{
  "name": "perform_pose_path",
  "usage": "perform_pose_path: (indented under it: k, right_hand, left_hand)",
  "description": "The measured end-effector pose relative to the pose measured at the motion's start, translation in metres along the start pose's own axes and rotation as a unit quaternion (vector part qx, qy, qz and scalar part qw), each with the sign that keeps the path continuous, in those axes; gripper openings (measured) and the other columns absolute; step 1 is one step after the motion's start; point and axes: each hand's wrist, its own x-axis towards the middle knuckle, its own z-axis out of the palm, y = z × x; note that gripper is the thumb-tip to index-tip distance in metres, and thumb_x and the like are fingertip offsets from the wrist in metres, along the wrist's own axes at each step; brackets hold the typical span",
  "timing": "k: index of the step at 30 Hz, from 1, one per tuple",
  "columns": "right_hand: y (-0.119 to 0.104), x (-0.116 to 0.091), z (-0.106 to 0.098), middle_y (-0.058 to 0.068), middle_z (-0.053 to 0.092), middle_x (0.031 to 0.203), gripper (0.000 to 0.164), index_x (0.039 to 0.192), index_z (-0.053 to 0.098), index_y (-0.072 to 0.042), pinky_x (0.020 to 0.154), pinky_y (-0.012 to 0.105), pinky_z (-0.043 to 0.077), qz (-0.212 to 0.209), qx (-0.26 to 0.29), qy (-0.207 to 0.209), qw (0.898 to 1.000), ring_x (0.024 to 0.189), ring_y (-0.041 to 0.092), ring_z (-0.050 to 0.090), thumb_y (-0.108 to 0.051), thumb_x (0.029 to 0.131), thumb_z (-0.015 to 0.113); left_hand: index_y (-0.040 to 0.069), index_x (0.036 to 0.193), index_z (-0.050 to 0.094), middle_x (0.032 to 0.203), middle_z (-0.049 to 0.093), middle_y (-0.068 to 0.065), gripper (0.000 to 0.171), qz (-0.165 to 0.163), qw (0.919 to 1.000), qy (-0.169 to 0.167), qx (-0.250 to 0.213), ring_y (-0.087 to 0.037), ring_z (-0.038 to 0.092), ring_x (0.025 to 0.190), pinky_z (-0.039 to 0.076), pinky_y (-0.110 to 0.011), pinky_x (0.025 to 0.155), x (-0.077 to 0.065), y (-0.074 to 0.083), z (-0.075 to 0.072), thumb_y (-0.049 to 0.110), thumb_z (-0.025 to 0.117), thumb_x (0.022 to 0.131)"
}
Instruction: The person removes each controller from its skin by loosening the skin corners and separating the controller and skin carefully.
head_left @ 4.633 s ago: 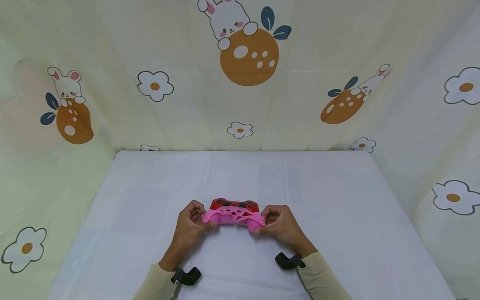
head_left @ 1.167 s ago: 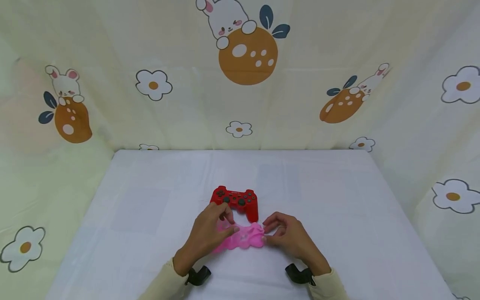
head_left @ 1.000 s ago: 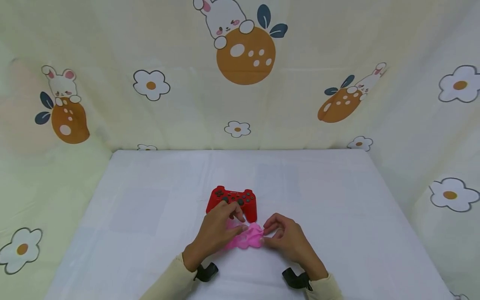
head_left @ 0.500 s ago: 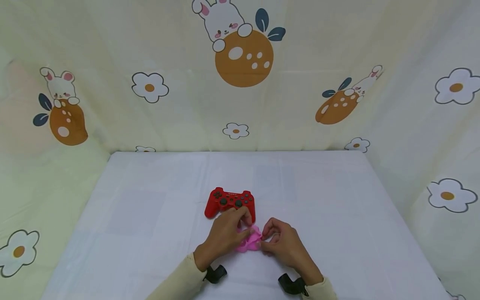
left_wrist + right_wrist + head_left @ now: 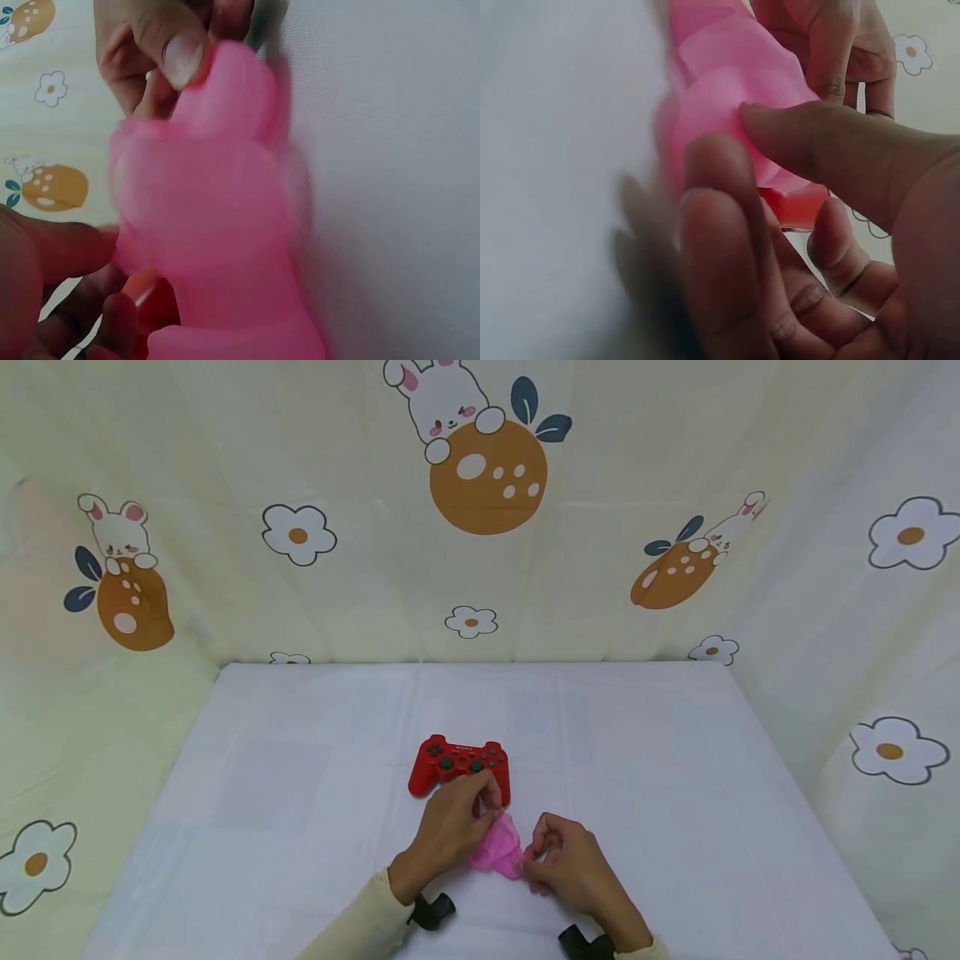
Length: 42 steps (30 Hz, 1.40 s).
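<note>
A pink, soft, translucent controller cover (image 5: 498,847) is held between both hands, bunched up in the head view. My left hand (image 5: 453,822) pinches its left edge with thumb and fingers. The right hand (image 5: 573,864) pinches its right end; in the left wrist view that right thumb (image 5: 182,60) lies on the cover's rounded tip. A red game controller (image 5: 453,762) with dark sticks and buttons lies on the table just beyond, its front partly hidden behind my left hand. In the right wrist view the smooth side of the cover (image 5: 727,90) shows.
A white cloth covers the table (image 5: 300,793). Behind and at the sides hangs a cream curtain (image 5: 360,593) printed with rabbits, orange fruit and flowers. A black wrist camera (image 5: 432,912) is strapped to my left wrist, another (image 5: 585,943) to the right.
The cover, earlier partly over the controller, is now off it and nearer me. The controller lies alone. My left hand has shifted right, and the right hand has lately dropped slightly, turning the cover.
</note>
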Motion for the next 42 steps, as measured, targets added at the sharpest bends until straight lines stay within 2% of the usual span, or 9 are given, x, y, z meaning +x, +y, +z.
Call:
perform_pose_path:
  k: [5,11,14,20,25,29,33,38,42]
  right_hand:
    - [0.006,-0.010,0.001,0.004,0.073,0.077,0.036,0.090,0.056,-0.002,0.055,0.029,0.057,0.009,0.010,-0.010,1.000,0.055,0.018,0.067,-0.014,0.083,0.089]
    - [0.007,-0.016,0.001,0.004,0.072,0.072,0.036,0.086,0.055,0.000,0.051,0.026,0.055,-0.001,0.003,-0.011,1.000,0.053,0.015,0.065,-0.014,0.083,0.087]
    - [0.007,-0.017,0.001,0.003,0.069,0.066,0.037,0.085,0.055,-0.001,0.050,0.024,0.052,-0.003,-0.010,-0.009,1.000,0.052,0.014,0.065,-0.017,0.083,0.088]
    - [0.006,-0.017,-0.002,0.001,0.066,0.063,0.035,0.084,0.057,-0.006,0.051,0.023,0.049,-0.002,-0.047,0.012,0.999,0.052,0.014,0.063,-0.021,0.084,0.089]
    - [0.006,-0.015,-0.002,-0.001,0.064,0.068,0.027,0.086,0.062,-0.015,0.055,0.024,0.044,0.000,-0.092,0.052,0.994,0.057,0.012,0.058,-0.023,0.085,0.088]
    - [0.006,-0.012,-0.004,-0.001,0.069,0.089,0.023,0.094,0.067,-0.018,0.064,0.024,0.050,-0.013,-0.084,0.047,0.995,0.070,0.012,0.065,-0.019,0.084,0.087]
    - [0.004,-0.010,-0.006,0.004,0.070,0.109,0.027,0.106,0.068,-0.016,0.073,0.024,0.057,-0.045,-0.052,0.010,0.998,0.085,0.014,0.071,-0.018,0.086,0.087]
    - [0.001,-0.008,-0.004,0.004,0.069,0.117,0.030,0.115,0.068,-0.018,0.079,0.023,0.057,-0.085,-0.054,-0.031,0.994,0.093,0.012,0.069,-0.021,0.090,0.085]
    - [-0.003,-0.005,-0.002,0.003,0.070,0.117,0.028,0.114,0.068,-0.018,0.077,0.022,0.056,-0.104,-0.068,-0.037,0.992,0.088,0.011,0.069,-0.017,0.090,0.083]
  left_hand:
    - [0.023,0.091,0.063,0.080,0.062,0.012,0.026,0.009,0.9997,0.020,0.010,-0.011,0.058,0.073,0.046,-0.020,0.066,0.001,0.000,-0.001,0.004,0.080,0.087]
    - [0.024,0.091,0.063,0.080,0.062,0.012,0.025,-0.007,0.9996,0.017,0.023,-0.011,0.056,0.076,0.044,-0.020,0.067,-0.001,0.001,0.000,0.012,0.084,0.088]
    - [0.023,0.093,0.064,0.084,0.065,0.011,0.024,-0.004,0.9993,0.029,0.022,-0.011,0.057,0.081,0.047,-0.020,0.069,-0.004,0.003,-0.002,0.016,0.086,0.088]
    - [0.021,0.098,0.066,0.093,0.069,0.009,0.025,-0.008,0.9971,0.073,0.017,-0.013,0.062,0.088,0.052,-0.024,0.074,-0.017,0.000,-0.020,0.018,0.089,0.087]
    - [0.023,0.101,0.066,0.095,0.068,0.012,0.029,-0.049,0.9946,0.083,0.038,-0.010,0.061,0.089,0.053,-0.025,0.077,-0.032,-0.019,-0.041,0.022,0.091,0.085]
    - [0.025,0.103,0.065,0.098,0.067,0.012,0.031,-0.103,0.9925,0.057,0.033,-0.009,0.059,0.091,0.051,-0.027,0.078,-0.045,-0.035,-0.057,0.024,0.091,0.085]
    - [0.021,0.106,0.064,0.100,0.068,0.007,0.031,-0.128,0.9917,0.013,-0.004,-0.012,0.062,0.089,0.054,-0.028,0.079,-0.054,-0.046,-0.067,0.020,0.089,0.087]
    - [0.018,0.108,0.061,0.092,0.066,0.007,0.033,-0.123,0.9904,-0.061,-0.019,-0.010,0.060,0.079,0.053,-0.022,0.071,-0.059,-0.054,-0.068,0.024,0.088,0.089]
    - [0.018,0.107,0.059,0.086,0.062,0.010,0.034,-0.101,0.9914,-0.082,-0.014,-0.007,0.057,0.074,0.050,-0.021,0.067,-0.060,-0.055,-0.066,0.025,0.087,0.089]
